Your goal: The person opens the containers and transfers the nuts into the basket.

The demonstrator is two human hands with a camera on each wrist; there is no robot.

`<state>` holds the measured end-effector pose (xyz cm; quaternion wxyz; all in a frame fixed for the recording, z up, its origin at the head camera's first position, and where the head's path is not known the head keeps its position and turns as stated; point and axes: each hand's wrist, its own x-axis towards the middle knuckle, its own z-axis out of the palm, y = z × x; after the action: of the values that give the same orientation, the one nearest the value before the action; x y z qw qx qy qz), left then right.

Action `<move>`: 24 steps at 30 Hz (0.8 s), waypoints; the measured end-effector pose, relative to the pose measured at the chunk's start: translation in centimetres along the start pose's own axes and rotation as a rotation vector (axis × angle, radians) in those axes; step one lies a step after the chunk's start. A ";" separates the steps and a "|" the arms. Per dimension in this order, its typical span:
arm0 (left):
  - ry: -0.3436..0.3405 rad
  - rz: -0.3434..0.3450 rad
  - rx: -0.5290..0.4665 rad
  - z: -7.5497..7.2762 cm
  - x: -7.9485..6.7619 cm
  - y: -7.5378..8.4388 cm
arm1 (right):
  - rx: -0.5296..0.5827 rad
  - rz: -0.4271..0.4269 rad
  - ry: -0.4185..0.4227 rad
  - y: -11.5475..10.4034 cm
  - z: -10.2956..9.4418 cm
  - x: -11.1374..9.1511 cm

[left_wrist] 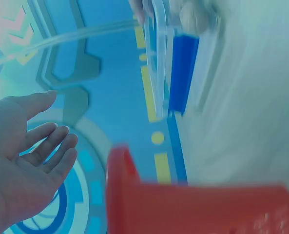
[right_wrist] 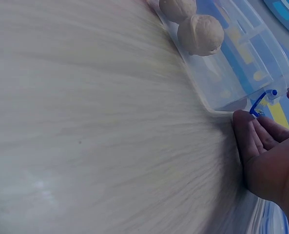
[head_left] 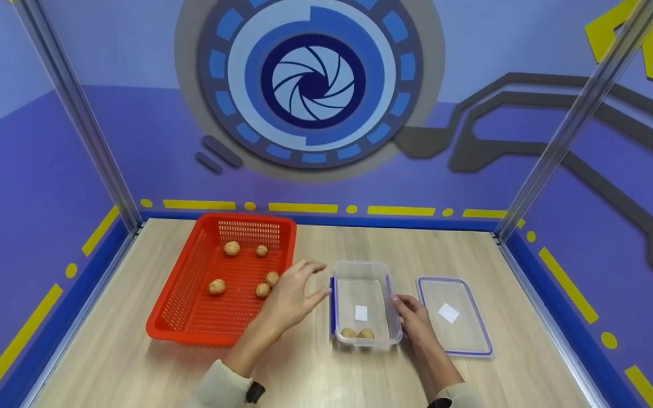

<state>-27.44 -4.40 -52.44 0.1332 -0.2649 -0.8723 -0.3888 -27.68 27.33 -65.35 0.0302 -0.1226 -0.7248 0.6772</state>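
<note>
My left hand (head_left: 289,297) hovers between the red basket (head_left: 159,317) and the clear plastic container (head_left: 362,271), nothing in its grasp. In the left wrist view its fingers (left_wrist: 51,151) are spread and relaxed. My right hand (head_left: 417,320) grips the container's right side, thumb at the rim and fingers low against the outer wall by a blue-edged clip (right_wrist: 262,103). Two walnuts (right_wrist: 201,35) lie at the container's near end. Several more walnuts, such as one at the back left (head_left: 232,248), lie loose in the basket; two sit close by my left hand.
A clear lid with a purple seal (head_left: 476,334) lies flat on the wooden table (head_left: 508,374), right of the container. A white label (head_left: 361,313) shows in the container. Printed panels (head_left: 128,141) and metal posts (head_left: 564,130) enclose the table at back and sides.
</note>
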 end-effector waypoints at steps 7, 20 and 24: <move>-0.106 0.023 -0.025 3.6 -0.5 1.2 | 0.010 0.001 -0.003 0.1 0.0 0.1; -0.174 0.107 -0.025 8.7 -0.4 0.9 | 0.025 0.004 -0.008 -0.1 0.2 -0.1; -0.214 0.113 -0.003 9.6 -0.1 0.8 | 0.019 -0.007 -0.012 0.0 0.0 -0.1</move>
<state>-27.16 3.22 -58.35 0.0607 -0.3538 -0.8646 -0.3516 -27.61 27.28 -65.31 0.0294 -0.1158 -0.7188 0.6849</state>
